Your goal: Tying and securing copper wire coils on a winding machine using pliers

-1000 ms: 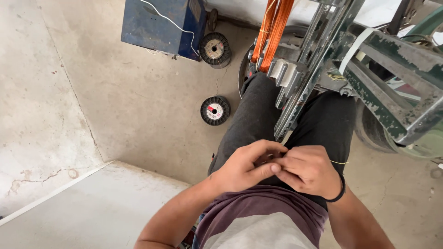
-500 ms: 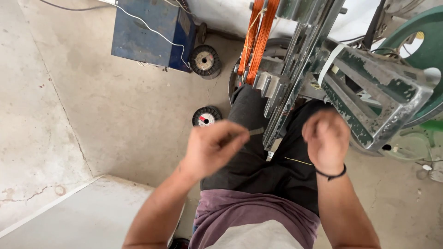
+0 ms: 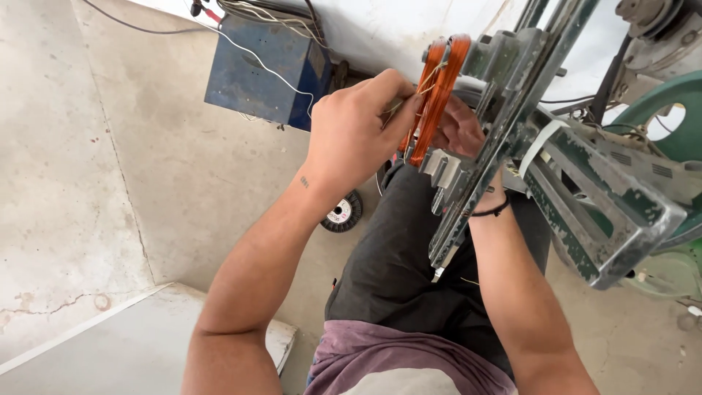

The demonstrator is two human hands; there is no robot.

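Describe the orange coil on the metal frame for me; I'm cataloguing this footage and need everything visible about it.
The orange coil is a narrow elongated loop of many fine glossy strands, looking like enamelled copper wire. It stands nearly upright, leaning slightly, mounted on the worn grey-green metal frame. The left hand pinches its near edge with a thin pale tie between the fingertips; the right hand touches it from behind, partly hidden. Its lower end sits above the person's dark-trousered lap.

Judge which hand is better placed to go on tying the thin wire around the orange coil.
Left, probably. The left hand is in open view, fingers pinching thin wire against the orange coil. The right hand sits behind the coil, partly hidden by the grey metal frame.
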